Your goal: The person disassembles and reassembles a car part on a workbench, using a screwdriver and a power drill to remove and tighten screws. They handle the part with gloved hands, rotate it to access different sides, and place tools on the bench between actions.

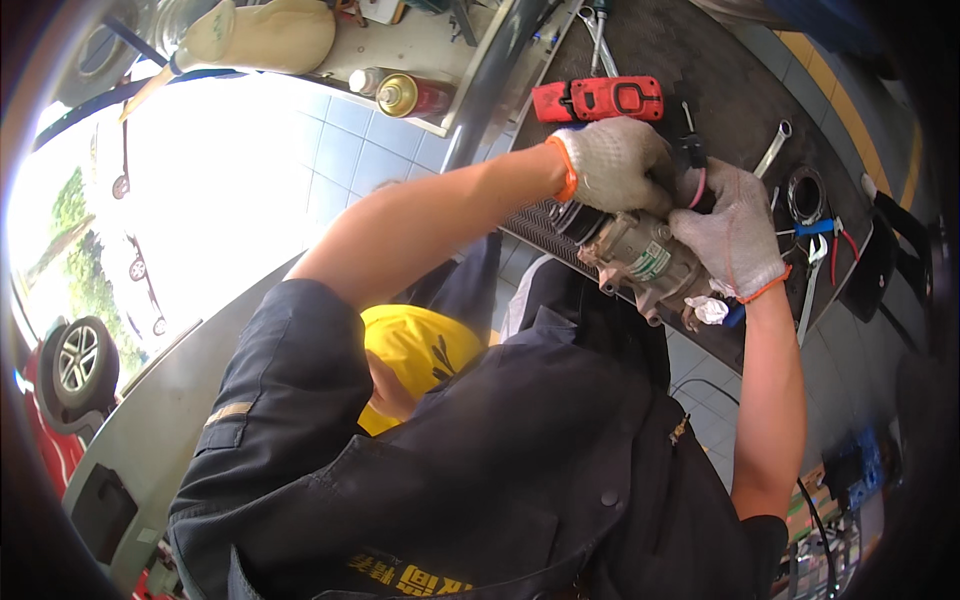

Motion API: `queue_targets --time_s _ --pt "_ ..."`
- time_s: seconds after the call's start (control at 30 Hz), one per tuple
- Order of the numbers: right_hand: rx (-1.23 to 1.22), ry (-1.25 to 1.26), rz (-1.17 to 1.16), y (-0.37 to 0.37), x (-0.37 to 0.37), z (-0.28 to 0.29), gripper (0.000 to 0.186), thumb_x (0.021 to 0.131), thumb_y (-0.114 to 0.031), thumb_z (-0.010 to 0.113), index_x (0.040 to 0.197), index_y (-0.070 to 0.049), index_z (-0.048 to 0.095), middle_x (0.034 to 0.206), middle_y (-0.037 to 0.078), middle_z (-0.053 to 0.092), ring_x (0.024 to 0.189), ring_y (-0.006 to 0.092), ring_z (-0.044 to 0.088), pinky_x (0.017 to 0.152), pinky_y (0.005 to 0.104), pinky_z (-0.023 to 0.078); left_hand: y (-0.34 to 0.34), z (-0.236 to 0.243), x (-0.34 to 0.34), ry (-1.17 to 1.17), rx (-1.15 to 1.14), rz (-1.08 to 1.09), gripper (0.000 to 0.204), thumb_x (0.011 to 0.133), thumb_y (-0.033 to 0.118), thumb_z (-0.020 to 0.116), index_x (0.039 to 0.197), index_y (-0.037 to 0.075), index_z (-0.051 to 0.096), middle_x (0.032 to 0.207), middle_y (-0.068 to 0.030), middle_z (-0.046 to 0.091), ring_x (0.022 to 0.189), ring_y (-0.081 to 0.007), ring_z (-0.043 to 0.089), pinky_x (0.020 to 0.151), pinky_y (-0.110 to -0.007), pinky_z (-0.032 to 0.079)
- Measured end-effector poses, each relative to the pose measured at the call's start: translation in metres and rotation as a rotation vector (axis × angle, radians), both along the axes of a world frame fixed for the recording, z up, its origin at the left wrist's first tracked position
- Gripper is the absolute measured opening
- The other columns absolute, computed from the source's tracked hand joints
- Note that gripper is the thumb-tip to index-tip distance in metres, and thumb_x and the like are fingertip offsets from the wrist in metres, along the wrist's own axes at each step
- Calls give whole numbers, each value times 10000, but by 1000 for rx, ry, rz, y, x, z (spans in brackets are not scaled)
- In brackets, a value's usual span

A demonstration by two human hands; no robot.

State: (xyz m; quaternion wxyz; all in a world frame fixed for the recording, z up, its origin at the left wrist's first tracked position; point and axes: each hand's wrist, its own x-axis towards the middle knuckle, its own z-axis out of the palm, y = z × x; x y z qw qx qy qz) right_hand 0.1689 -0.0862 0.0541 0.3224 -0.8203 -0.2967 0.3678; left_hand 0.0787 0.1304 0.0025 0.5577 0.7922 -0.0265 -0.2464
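A metal air-conditioning compressor (645,258) with a green-and-white label lies on the dark ribbed mat of the bench. My left hand (612,165), in a whitish knit glove with an orange cuff, curls its fingers in above the compressor's far side. From the right, my gloved right hand (735,230) meets it, fingers bent and thumb close to the compressor body. A dark piece with a thin pink strip (698,188) shows between the hands; their fingers hide what each one grips. Just beyond them is a black part with a slim metal tip (691,145).
A red tool case or meter (600,99) lies beyond my left hand, with wrenches (597,38) behind it. Right of my hands are another wrench (773,148), a metal ring (805,194), red-handled pliers (848,240) and an adjustable wrench (812,275). Spray cans (400,94) stand on a shelf at left.
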Motion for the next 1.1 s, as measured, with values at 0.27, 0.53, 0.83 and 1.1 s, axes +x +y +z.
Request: queue_targets --time_s 0.27,0.53,0.83,1.1 --pt "-64 219 -116 -5 15 -15 313 798 -188 835 1021 32 837 908 196 819 850 293 784 858 421 629 -12 0 -24 -224 171 113 262 903 285 858 1016 61 932 1196 -161 853 1141 -382 801 1025 -498 633" --pt "-56 449 -123 -8 26 -1 316 879 -158 860 1122 45 861 976 103 850 922 167 764 890 359 629 -32 1 -30 -436 380 225 147 801 240 860 887 137 921 1114 -48 866 1093 -342 804 941 -480 635" --pt "-103 305 73 -4 23 5 428 989 -311 928 1216 48 872 1035 144 880 967 169 782 928 379 635 0 9 -80 -436 232 614 470 999 185 821 1428 -2 784 1310 -211 812 1274 -342 791 1156 -476 601" --pt "-163 211 86 1 12 18 342 1015 -266 836 1134 53 868 947 128 842 896 177 765 846 378 608 -32 -47 -265 127 431 919 274 1013 150 705 1197 12 853 1146 -205 830 1046 -366 809 963 -461 641"
